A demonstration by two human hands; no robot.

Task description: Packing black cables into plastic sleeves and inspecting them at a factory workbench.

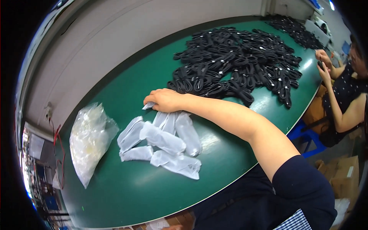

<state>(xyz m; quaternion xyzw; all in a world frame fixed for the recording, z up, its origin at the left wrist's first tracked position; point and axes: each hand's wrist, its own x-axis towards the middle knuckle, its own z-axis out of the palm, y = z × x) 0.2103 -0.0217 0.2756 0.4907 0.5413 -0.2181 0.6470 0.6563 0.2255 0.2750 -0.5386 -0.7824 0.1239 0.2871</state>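
Note:
My right hand [165,100] reaches leftward across the green table [107,199], palm down with its fingers curled. The end of a frosted white plastic pouch [148,105] sticks out under those fingers. Just nearer to me lies a loose pile of similar pouches [163,138], some overlapping; what they contain cannot be made out. Beyond my wrist, a large heap of coiled black cables [234,61] spreads over the table. Only a small patch of skin shows at the lower edge, perhaps my left hand [174,227]; its fingers are hidden.
A big clear plastic bag [90,143] with whitish contents stands left of the pouches. At the far right a co-worker [345,88] holds a small dark thing. More black cables [295,30] lie at the far end. A blue stool [306,140] and cardboard boxes [343,174] stand beside the table.

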